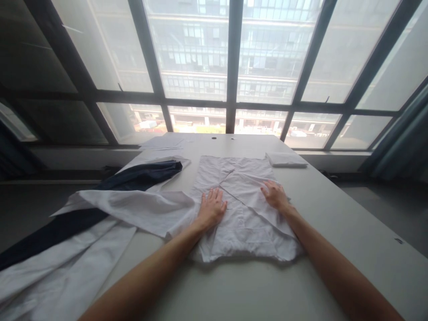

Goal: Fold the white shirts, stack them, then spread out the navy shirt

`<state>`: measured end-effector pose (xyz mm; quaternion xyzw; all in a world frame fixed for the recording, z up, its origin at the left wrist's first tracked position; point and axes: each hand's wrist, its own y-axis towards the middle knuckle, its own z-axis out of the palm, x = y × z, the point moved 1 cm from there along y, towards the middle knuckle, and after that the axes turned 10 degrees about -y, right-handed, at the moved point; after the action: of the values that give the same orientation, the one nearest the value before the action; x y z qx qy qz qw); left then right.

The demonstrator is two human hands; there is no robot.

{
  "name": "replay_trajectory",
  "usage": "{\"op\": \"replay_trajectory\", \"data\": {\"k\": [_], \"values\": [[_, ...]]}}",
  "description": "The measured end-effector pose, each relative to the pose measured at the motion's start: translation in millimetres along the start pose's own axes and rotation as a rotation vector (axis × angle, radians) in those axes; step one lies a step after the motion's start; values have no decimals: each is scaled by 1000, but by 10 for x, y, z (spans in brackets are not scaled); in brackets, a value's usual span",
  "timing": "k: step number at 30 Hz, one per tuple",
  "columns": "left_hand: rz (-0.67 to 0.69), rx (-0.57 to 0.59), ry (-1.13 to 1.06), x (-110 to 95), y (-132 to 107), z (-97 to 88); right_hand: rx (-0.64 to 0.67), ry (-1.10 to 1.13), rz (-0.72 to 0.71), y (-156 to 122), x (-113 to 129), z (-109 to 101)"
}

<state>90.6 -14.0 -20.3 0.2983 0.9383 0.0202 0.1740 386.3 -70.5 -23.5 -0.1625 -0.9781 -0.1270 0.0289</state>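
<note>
A white garment, which looks like a shirt (245, 218), lies spread on the table with wrinkles across it. One long sleeve (143, 207) stretches out to the left, and a folded layer crosses the body diagonally. My left hand (212, 207) rests flat on the shirt's left side, fingers extended. Over on the right side, my right hand (276, 195) touches the cloth with its fingers apart and slightly bent. Neither hand grips anything. The sleeve's end overlaps a dark navy garment (143, 175) on the left.
More white cloth (76, 263) hangs over the table's left edge. A neatly folded white cloth (286, 159) sits at the back right. Flat white sheets (163, 141) lie at the back left of the white table (334, 218). Large windows (197, 49) stand beyond.
</note>
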Motion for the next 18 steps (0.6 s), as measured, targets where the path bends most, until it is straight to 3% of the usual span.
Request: {"op": "replay_trajectory", "data": {"k": [4, 8, 11, 14, 18], "values": [[7, -2, 1, 2, 23, 26, -132, 53, -40, 93, 271, -209], [6, -6, -1, -2, 32, 34, -112, 116, -173, 230, 906, -312], [19, -16, -12, -6, 19, 21, -88, 134, -219, 351, 1433, -262], [57, -24, -26, -9, 4, 11, -26, 206, -76, 453, 1795, -121], [56, -17, -48, -8, -3, 17, 42, 371, 162, 527, 1944, 93]]}}
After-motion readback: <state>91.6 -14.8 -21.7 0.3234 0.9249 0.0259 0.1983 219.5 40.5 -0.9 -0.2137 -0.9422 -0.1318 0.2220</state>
